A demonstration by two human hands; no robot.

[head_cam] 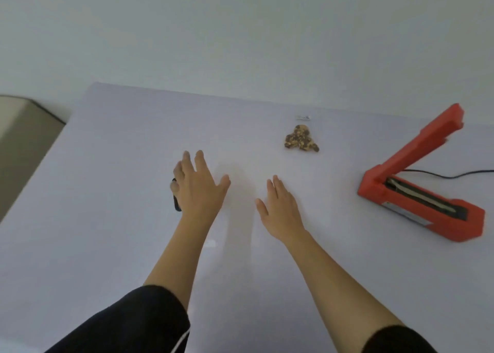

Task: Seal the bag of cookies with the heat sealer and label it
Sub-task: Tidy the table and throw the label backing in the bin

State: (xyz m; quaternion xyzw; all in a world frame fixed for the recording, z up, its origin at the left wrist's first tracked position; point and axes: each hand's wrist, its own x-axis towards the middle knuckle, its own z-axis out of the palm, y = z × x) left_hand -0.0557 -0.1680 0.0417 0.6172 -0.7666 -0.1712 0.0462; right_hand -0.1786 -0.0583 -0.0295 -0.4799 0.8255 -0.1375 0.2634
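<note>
Smooth white table (107, 165); lumpy brown cookies (300, 139); angular red sealer (379, 183).

A red sealer (417, 147) with a black inner strip and a black cord (454, 175) is seen at 3 o'clock. At 2 o'clock, brown, dark-speckled cookies (300, 139) are set against a pale lilac table (107, 165). Black sleeves (128, 323) are seen at 6 o'clock.
</note>
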